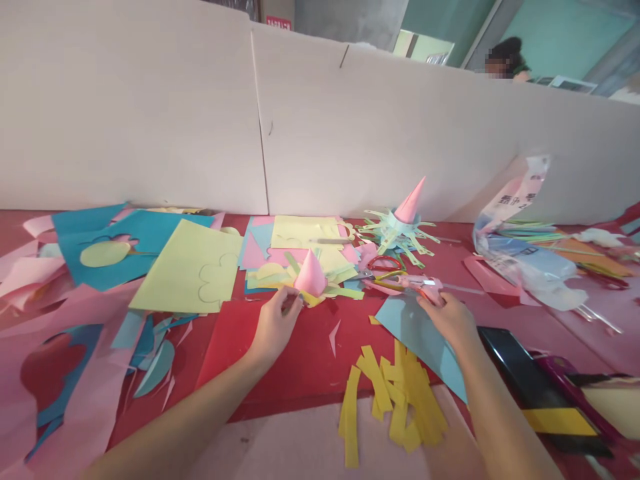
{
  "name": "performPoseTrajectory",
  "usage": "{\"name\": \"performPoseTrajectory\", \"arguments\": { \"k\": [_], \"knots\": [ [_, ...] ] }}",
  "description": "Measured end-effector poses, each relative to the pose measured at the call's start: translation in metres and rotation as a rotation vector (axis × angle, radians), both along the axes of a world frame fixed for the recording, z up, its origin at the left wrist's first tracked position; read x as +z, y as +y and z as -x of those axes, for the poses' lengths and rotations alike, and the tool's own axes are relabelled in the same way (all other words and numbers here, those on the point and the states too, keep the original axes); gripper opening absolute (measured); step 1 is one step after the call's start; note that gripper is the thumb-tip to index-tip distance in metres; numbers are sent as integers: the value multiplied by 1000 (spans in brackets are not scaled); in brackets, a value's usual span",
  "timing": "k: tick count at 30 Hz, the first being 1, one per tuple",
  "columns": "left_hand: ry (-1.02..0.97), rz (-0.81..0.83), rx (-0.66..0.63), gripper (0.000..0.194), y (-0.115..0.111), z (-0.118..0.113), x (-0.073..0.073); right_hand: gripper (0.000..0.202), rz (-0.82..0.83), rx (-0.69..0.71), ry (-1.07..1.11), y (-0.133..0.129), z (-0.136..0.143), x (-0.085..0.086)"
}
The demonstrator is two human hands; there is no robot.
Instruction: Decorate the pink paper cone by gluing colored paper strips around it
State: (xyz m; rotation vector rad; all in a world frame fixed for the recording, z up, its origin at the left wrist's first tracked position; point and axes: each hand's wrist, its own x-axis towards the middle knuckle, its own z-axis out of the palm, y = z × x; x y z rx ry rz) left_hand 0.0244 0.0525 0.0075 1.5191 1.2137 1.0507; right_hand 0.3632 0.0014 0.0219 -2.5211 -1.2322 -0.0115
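A small pink paper cone (311, 273) stands near the middle of the table, with yellow and green paper strips spread around its base. My left hand (280, 317) is at the cone's lower left, its fingers pinched at a yellow strip there. On the right, my right hand (446, 315) is closed around the end of a pink glue gun (425, 285), which points left toward red- and yellow-handled scissors (385, 265). Behind stands a taller pink cone (412, 201) on a pale green fringed base (397, 233). Loose yellow strips (395, 393) lie between my forearms.
Cut sheets, among them a pale yellow one (193, 270), cover the left. A red sheet (300, 347) lies in the middle. A black phone (510, 353) and a plastic bag (530, 260) are right. A white partition (375, 127) stands behind; beyond it is a person (507, 60).
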Motion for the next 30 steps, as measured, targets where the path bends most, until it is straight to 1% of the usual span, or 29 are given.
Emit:
{"name": "performPoseTrajectory", "arguments": {
  "k": [2,3,5,6,8,11,13,14,16,18,20,23,25,26,28,30],
  "knots": [
    [-28,14,6,17,0,0,0,45,21,-7,-15,4,6,7],
    [-45,20,11,17,0,0,0,47,11,-14,-31,6,13,13],
    [-75,28,17,17,0,0,1,49,-90,-11,-45,11,34,30],
    [-86,30,13,17,0,0,1,45,-168,45,5,15,48,41],
    [-95,27,2,18,0,0,1,37,-264,222,185,25,78,62],
    [-83,8,-5,18,0,0,1,26,-294,471,363,44,123,88],
    [-67,-13,-1,18,-1,0,2,23,-271,605,426,56,148,99],
    [-62,-21,-3,18,-1,1,2,24,-229,640,413,61,158,103],
    [-58,-34,-11,17,-2,1,4,30,-159,691,402,69,173,106],
    [-51,-47,-25,17,-3,1,6,34,-145,692,408,75,184,103],
    [-28,-49,-42,16,-4,0,8,28,-171,684,376,79,192,97],
    [13,-54,-94,17,-6,0,11,13,-235,733,331,83,199,87],
    [14,-83,-126,20,-8,0,13,12,-286,771,343,84,197,84],
    [9,-110,-122,21,-10,1,14,12,-316,785,352,83,195,84],
    [-2,-195,-51,23,-11,3,18,13,-385,799,363,83,185,87],
    [1,-308,81,22,-9,7,24,16,-454,783,361,81,173,92]
  ]
}}
